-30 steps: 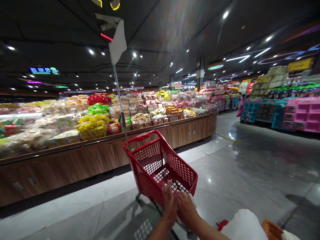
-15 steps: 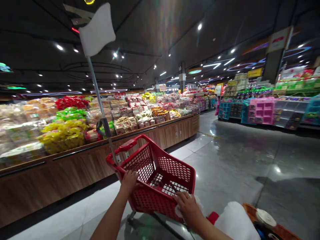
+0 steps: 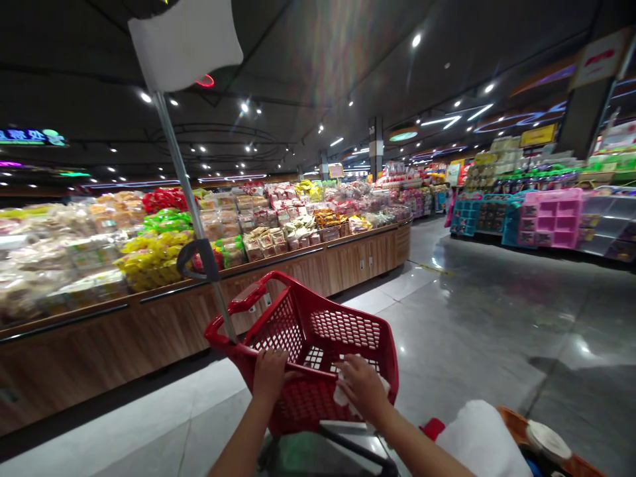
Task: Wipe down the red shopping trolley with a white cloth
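A small red plastic shopping cart (image 3: 318,331) stands in front of me on the glossy floor, its basket showing nothing inside. My left hand (image 3: 269,373) is closed over the near rim of the basket. My right hand (image 3: 362,389) presses a white cloth (image 3: 342,397) against the same rim, fingers curled over it. A metal pole (image 3: 186,199) rises from the cart's left corner and carries a white flag (image 3: 186,41). A white bag (image 3: 479,440) hangs at my right arm.
A long wooden display counter (image 3: 318,262) piled with packaged snacks runs along the left. Pink and teal storage-bin shelves (image 3: 546,218) stand at the right. An orange basket (image 3: 546,444) sits at the lower right. Shiny grey floor (image 3: 472,318) stretches ahead.
A second ago both hands sat together at the cart's near edge. My left hand moved onto the rim; now both hands are closer together there and the cart has swung slightly right.
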`<action>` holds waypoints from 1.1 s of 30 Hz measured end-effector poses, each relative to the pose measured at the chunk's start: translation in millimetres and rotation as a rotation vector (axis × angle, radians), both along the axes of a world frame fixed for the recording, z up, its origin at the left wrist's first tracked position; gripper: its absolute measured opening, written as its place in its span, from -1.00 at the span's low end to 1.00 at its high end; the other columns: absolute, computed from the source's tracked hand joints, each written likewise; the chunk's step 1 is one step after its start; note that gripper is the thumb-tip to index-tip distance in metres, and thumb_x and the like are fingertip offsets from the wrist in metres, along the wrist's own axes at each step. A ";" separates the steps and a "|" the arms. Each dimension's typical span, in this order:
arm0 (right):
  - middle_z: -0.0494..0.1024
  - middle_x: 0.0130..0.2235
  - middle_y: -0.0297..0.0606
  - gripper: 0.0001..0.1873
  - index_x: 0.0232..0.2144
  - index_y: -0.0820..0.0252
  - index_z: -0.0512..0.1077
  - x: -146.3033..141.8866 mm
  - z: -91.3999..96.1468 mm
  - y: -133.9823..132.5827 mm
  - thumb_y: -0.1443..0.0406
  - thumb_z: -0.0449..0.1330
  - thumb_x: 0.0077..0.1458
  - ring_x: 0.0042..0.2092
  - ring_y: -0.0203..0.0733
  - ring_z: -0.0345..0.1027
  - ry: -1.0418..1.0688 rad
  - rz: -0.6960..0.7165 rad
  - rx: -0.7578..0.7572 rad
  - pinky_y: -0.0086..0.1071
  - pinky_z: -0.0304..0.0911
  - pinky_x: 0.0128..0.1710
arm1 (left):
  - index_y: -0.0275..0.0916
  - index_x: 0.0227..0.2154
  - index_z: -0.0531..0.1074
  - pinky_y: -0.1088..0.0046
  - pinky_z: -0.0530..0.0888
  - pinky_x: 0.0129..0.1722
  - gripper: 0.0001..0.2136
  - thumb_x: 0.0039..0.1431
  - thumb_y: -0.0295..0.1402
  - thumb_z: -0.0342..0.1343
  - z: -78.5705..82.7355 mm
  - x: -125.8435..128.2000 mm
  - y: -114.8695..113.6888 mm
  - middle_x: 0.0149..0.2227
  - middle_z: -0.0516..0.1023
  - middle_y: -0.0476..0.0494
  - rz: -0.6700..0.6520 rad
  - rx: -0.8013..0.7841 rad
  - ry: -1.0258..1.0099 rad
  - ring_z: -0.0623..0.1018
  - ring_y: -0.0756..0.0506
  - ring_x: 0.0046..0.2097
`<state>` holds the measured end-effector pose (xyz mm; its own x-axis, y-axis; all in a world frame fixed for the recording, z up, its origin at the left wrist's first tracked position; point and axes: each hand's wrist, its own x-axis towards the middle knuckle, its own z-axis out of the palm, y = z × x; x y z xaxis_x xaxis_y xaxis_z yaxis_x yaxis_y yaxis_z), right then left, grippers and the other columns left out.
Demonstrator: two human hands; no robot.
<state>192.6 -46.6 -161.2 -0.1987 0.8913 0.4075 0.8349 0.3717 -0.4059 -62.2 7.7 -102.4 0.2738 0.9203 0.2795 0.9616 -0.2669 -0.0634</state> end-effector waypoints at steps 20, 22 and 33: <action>0.41 0.14 -0.19 -0.40 -0.01 0.01 0.44 12.4 -1.8 35.9 0.57 0.02 -0.04 0.07 -0.14 0.37 0.014 0.221 -0.018 -0.30 0.28 0.01 | -0.18 -0.27 0.52 0.10 0.19 0.09 -0.74 0.12 -0.10 0.18 1.4 3.7 0.2 -0.16 0.57 -0.22 0.070 0.047 -0.044 0.45 -0.31 -0.03; 0.43 0.11 -0.20 -0.38 -0.05 0.04 0.46 34.2 11.2 34.6 0.57 -0.01 -0.12 0.09 -0.13 0.35 0.181 0.246 0.044 -0.26 0.29 0.03 | -0.18 -0.27 0.52 0.10 0.19 0.09 -0.74 0.13 -0.10 0.17 2.0 4.3 1.1 -0.16 0.58 -0.22 0.062 0.052 -0.042 0.45 -0.31 -0.02; 0.53 -0.02 -0.16 -0.39 -0.07 0.20 0.46 91.7 27.5 30.5 0.52 -0.01 -0.23 0.01 -0.10 0.38 0.268 0.077 -0.117 -0.23 0.25 0.06 | -0.20 -0.27 0.53 0.11 0.21 0.07 -0.71 0.15 -0.07 0.14 2.9 8.0 6.9 -0.19 0.57 -0.22 0.063 0.059 -0.031 0.46 -0.29 -0.05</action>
<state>284.3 -16.1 -133.7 -0.1666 0.9219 0.3498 0.6634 0.3673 -0.6519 -54.2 14.7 -99.5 0.2060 0.9171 0.3413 0.9782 -0.2023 -0.0469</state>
